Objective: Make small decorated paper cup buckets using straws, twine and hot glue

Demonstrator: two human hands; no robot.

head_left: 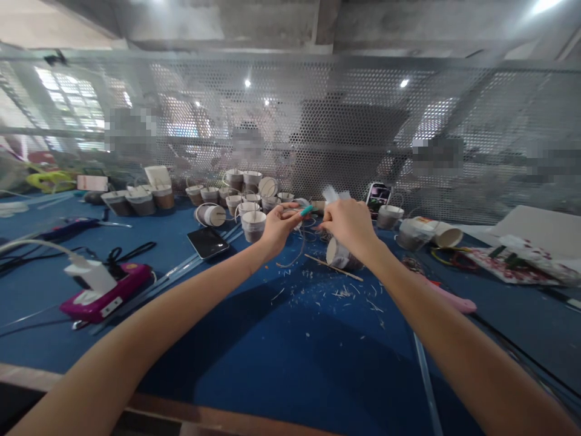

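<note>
My left hand [278, 229] is closed, thumb against fingers. A bright teal piece [307, 211] shows at its thumb tip; I cannot make out whether it is a nail or a held thing. Thin pale cords [303, 242] hang in loops between the hands. My right hand [349, 221] makes a fist, back turned to me, with whitish see-through material [332, 194] sticking out above it. Just under this hand a small pale cup [336, 253] lies on its side. A thin wooden stick [336, 267] lies in front of that cup.
Several small cups with cord handles [253, 225] crowd the back of the blue table [272, 363]. Left are a dark phone [207, 242] and a magenta power strip [106, 297]. White scraps [345, 292] litter the middle. A pink-handled tool [454, 298] lies right. Perforated metal [281, 133] stands behind.
</note>
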